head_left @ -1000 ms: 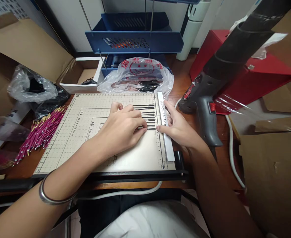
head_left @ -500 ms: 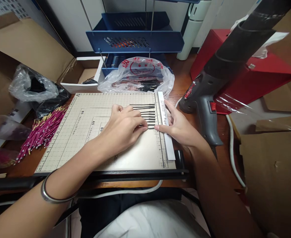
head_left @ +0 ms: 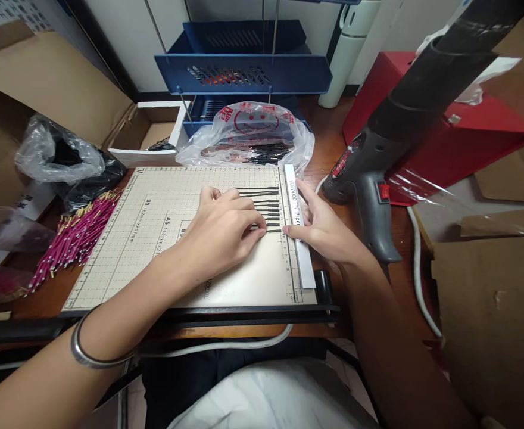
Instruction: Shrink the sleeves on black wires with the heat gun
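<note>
Several thin black tube pieces (head_left: 266, 208) lie side by side on a beige paper cutter board (head_left: 155, 250), their right ends against the white ruler strip (head_left: 298, 232). My left hand (head_left: 221, 235) lies palm down over their left ends, fingers together, pressing them to the board. My right hand (head_left: 322, 229) rests on the ruler strip beside the tubes' right ends, forefinger stretched along the strip and thumb tip at the lowest tube.
A heat gun (head_left: 378, 167) stands right of the board in front of a red box (head_left: 449, 131). A plastic bag of black tubes (head_left: 248, 137) lies behind the board. Magenta wires (head_left: 74, 238) are piled to the left. Cardboard boxes stand at both sides, a blue tray rack (head_left: 244, 65) behind.
My right thumb slid in against the tube ends half a second ago and has drawn back slightly to the strip. My left hand stays pressed on the tubes.
</note>
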Demonstrator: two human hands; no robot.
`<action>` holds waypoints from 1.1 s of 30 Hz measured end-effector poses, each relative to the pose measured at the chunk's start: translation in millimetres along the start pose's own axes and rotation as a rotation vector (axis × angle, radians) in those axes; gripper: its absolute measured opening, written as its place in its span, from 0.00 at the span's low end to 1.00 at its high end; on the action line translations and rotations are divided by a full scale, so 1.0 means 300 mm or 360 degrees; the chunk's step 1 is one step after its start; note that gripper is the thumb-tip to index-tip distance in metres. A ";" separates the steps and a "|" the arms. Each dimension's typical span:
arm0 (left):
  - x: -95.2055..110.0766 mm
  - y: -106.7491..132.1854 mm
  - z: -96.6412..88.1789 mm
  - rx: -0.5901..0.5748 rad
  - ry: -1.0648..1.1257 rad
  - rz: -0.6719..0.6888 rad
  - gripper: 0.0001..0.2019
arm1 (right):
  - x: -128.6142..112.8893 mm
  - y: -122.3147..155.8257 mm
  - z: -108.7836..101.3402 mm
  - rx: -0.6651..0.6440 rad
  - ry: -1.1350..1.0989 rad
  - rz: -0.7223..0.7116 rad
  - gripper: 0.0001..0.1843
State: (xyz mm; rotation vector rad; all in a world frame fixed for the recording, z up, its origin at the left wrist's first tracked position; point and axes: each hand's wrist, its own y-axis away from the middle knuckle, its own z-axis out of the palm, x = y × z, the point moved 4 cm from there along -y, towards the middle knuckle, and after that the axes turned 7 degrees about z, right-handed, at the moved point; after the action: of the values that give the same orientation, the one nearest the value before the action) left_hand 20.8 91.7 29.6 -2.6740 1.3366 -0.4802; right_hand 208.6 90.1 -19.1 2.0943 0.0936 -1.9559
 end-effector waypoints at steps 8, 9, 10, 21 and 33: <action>0.007 -0.005 0.002 -0.0002 -0.0011 -0.0014 0.12 | -0.007 0.002 -0.001 0.0052 0.0106 -0.0046 0.52; 0.008 -0.006 0.004 0.0002 -0.0013 -0.0011 0.12 | -0.010 0.003 0.001 0.0049 0.0104 -0.0048 0.52; 0.008 -0.008 0.005 0.0006 -0.0015 -0.0007 0.12 | -0.012 0.004 0.003 0.0047 0.0100 -0.0048 0.52; 0.006 -0.007 0.013 0.0050 -0.0016 0.0008 0.10 | -0.008 0.004 0.006 0.0048 0.0077 -0.0036 0.54; 0.009 -0.009 0.011 0.0001 0.0011 -0.0032 0.11 | -0.013 0.003 0.011 0.0101 0.0137 -0.0104 0.49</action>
State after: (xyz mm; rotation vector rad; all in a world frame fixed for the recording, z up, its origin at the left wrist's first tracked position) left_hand 25.4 91.3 27.8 -2.6902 1.3125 -0.4926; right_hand 205.4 89.0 -15.2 2.2433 0.1199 -1.9290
